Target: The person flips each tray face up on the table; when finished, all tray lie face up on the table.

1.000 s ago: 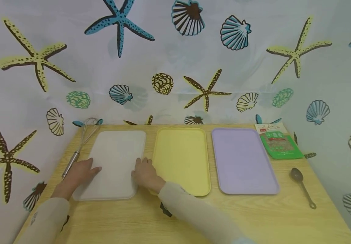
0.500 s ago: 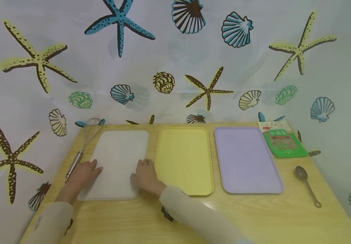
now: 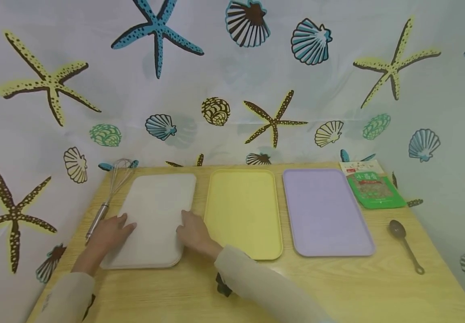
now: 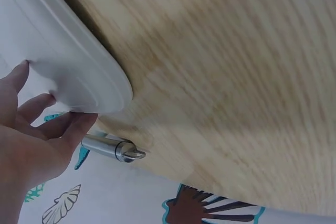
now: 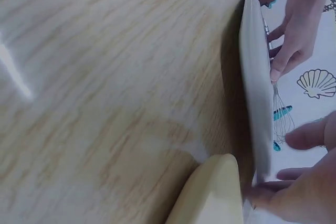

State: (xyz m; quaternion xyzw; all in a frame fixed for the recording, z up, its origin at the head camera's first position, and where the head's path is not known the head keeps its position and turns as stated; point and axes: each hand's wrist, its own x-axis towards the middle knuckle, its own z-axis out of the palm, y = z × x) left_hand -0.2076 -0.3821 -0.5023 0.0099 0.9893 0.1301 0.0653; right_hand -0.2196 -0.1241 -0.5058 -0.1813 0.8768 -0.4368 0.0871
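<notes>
A white rectangular tray [image 3: 157,211] lies at the left of the table, both hands at its long sides. My left hand [image 3: 109,235] grips the left rim, thumb over the white surface. In the left wrist view, the left hand's fingers [image 4: 39,106] bend onto the rim near a rounded corner. My right hand [image 3: 195,231] holds the right rim, its thumb on the top and other fingertips hidden at the edge. The right wrist view shows the white tray [image 5: 257,87] edge-on, with a dark shadow along it, and the right hand [image 5: 299,187] at its end.
A metal whisk [image 3: 103,208] lies along the left side, close to the left hand. Right of the white tray are a yellow tray [image 3: 242,215] and a purple tray [image 3: 329,215]. A green spice packet [image 3: 374,188] and a dark spoon [image 3: 404,244] lie at the far right.
The white tray's front edge looks slightly lower in view and thicker now. My right fingers have bent closer round its right rim. The left hand stays nearly in place.
</notes>
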